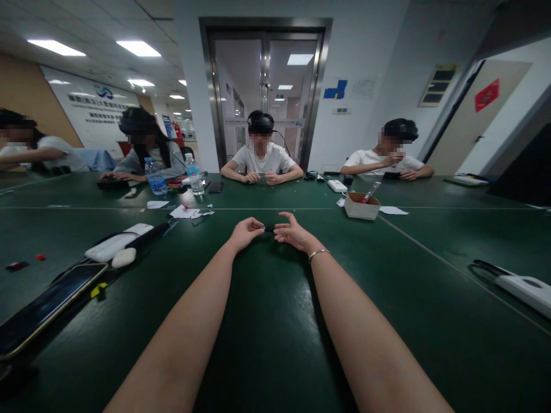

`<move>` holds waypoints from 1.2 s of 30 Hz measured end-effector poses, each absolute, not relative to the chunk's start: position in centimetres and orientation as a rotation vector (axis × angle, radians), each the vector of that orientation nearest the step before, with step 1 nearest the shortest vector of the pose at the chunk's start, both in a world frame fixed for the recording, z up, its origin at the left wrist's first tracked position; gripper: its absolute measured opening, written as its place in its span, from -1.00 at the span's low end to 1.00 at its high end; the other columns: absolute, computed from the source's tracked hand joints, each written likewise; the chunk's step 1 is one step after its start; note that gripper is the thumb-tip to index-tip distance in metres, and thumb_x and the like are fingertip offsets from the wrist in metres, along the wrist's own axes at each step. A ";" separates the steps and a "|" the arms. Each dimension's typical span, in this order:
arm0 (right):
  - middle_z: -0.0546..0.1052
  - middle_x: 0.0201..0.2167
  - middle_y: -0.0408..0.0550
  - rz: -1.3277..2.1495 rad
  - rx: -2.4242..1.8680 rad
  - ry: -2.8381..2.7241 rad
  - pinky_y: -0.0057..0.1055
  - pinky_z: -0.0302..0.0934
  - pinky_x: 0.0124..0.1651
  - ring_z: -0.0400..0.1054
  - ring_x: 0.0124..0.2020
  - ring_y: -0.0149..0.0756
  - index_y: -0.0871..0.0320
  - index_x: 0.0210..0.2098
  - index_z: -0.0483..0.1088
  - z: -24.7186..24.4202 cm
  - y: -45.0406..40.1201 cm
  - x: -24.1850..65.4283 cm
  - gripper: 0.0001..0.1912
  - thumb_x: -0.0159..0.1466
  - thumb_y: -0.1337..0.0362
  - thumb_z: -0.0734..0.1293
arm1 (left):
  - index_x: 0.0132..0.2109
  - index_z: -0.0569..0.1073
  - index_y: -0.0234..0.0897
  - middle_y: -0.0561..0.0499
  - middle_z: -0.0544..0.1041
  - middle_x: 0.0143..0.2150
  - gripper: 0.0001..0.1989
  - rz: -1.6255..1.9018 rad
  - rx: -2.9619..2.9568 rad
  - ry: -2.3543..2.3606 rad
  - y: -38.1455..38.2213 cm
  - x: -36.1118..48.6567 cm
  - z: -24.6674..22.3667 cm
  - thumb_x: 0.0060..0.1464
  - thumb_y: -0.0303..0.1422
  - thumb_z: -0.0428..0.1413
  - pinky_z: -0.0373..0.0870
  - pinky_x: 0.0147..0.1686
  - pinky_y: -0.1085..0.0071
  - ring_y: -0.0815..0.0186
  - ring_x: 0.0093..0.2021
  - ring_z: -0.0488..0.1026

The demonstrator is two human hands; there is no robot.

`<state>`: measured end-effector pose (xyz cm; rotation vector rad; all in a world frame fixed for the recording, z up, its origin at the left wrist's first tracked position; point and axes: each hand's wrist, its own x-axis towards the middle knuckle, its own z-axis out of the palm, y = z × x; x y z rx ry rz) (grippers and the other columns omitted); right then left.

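A small dark object is held just above the green table, in the middle of the head view; it is too small and dim for me to tell its kind. At its left end, the thumb and fingertips of my left hand pinch it. My right hand has its thumb and lower fingers closed at the object's right end, while the index finger is lifted away. Part of the object is hidden behind the fingertips. A metal bracelet circles my right wrist.
On the green table, a phone, a white device and a yellow piece lie left. A small box stands ahead right; another white device lies far right. Bottles stand ahead left. Several people sit across.
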<state>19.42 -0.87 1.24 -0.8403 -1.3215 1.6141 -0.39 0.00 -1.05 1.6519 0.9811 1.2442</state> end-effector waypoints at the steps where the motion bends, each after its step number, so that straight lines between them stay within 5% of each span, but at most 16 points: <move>1: 0.38 -0.31 -0.14 1.623 -0.874 -1.334 -0.55 0.35 -0.51 0.41 -0.55 -0.43 0.04 0.02 0.01 1.2 -0.8 19.3 -0.36 0.08 0.46 0.40 | -0.34 0.42 -0.36 -0.05 0.50 -0.33 -0.70 1.241 1.652 0.980 0.0 -0.4 -1.0 -0.23 -0.29 0.28 0.36 -0.17 0.27 0.30 -0.31 0.44; 4: 0.41 -0.42 -0.06 1.590 -0.993 -1.400 -0.58 0.27 -0.64 0.36 -0.64 -0.42 0.16 -0.06 0.10 1.2 -0.5 18.7 -0.66 0.25 0.26 0.30 | -0.35 0.42 -0.36 -0.05 0.50 -0.34 -0.69 1.239 1.652 0.969 0.0 -0.4 -1.0 -0.25 -0.29 0.29 0.36 -0.17 0.29 0.31 -0.31 0.44; 6: 0.43 -0.40 -0.04 1.550 -1.013 -1.448 -0.60 0.23 -0.69 0.32 -0.67 -0.46 0.17 -0.09 0.11 1.1 -0.5 18.5 -0.70 0.25 0.30 0.30 | -0.35 0.42 -0.36 -0.04 0.49 -0.35 -0.69 1.246 1.646 0.966 0.0 -0.4 -0.9 -0.25 -0.29 0.29 0.35 -0.18 0.30 0.32 -0.32 0.44; 9: 0.40 -0.18 -0.08 1.524 -0.891 -1.479 -0.63 0.22 -0.69 0.29 -0.67 -0.55 0.03 -0.03 0.04 1.2 -0.7 18.8 -0.40 0.07 0.51 0.39 | -0.34 0.41 -0.37 -0.05 0.50 -0.37 -0.68 1.255 1.602 0.977 -0.2 -0.4 -0.8 -0.24 -0.28 0.29 0.36 -0.23 0.31 0.31 -0.34 0.44; 12: 0.37 -0.14 -0.10 1.552 -0.848 -1.471 -0.64 0.21 -0.68 0.27 -0.69 -0.59 -0.04 0.03 -0.01 1.3 -0.8 19.2 -0.26 0.01 0.49 0.43 | -0.34 0.40 -0.37 -0.07 0.50 -0.38 -0.68 1.241 1.584 0.976 -0.3 -0.4 -0.7 -0.22 -0.26 0.28 0.36 -0.29 0.34 0.29 -0.34 0.45; 18: 0.47 -0.45 0.00 1.532 -1.036 -1.436 -0.61 0.15 -0.74 0.23 -0.73 -0.48 0.18 -0.04 0.11 1.1 -0.3 18.4 -0.66 0.32 0.10 0.20 | -0.34 0.39 -0.37 -0.05 0.50 -0.40 -0.70 1.248 1.609 0.952 -0.5 -0.1 -0.7 -0.19 -0.26 0.26 0.34 -0.33 0.37 0.32 -0.37 0.44; 20: 0.48 -0.39 0.01 1.483 -1.039 -1.454 -0.63 0.12 -0.77 0.21 -0.75 -0.51 0.17 -0.07 0.13 1.1 -0.4 18.3 -0.71 0.29 0.21 0.25 | -0.34 0.39 -0.37 -0.06 0.50 -0.41 -0.70 1.252 1.607 0.962 -0.5 -0.1 -0.7 -0.19 -0.27 0.26 0.34 -0.35 0.38 0.32 -0.38 0.44; 25: 0.37 -0.11 -0.11 1.548 -0.846 -1.403 -0.61 0.25 -0.66 0.29 -0.67 -0.57 -0.08 0.04 -0.02 1.2 -0.7 19.0 -0.27 0.02 0.53 0.37 | -0.34 0.39 -0.36 -0.05 0.48 -0.44 -0.70 1.278 1.594 0.985 -0.5 -0.2 -0.7 -0.18 -0.27 0.25 0.33 -0.37 0.39 0.32 -0.40 0.43; 33: 0.42 -0.50 -0.07 1.565 -1.050 -1.407 -0.57 0.28 -0.66 0.29 -0.69 -0.47 0.20 -0.03 0.13 1.3 -0.6 18.3 -0.71 0.32 0.23 0.22 | -0.34 0.39 -0.36 -0.03 0.48 -0.43 -0.68 1.247 1.612 0.983 -0.8 -0.2 -0.4 -0.17 -0.22 0.25 0.33 -0.37 0.39 0.32 -0.39 0.44; 36: 0.43 -0.29 -0.06 1.566 -0.954 -1.440 -0.54 0.34 -0.61 0.33 -0.65 -0.50 0.07 0.07 0.07 1.5 -0.8 18.6 -0.47 0.18 0.43 0.33 | -0.34 0.39 -0.36 -0.03 0.47 -0.44 -0.69 1.240 1.610 0.996 -0.8 -0.2 -0.4 -0.16 -0.22 0.24 0.33 -0.38 0.40 0.32 -0.40 0.43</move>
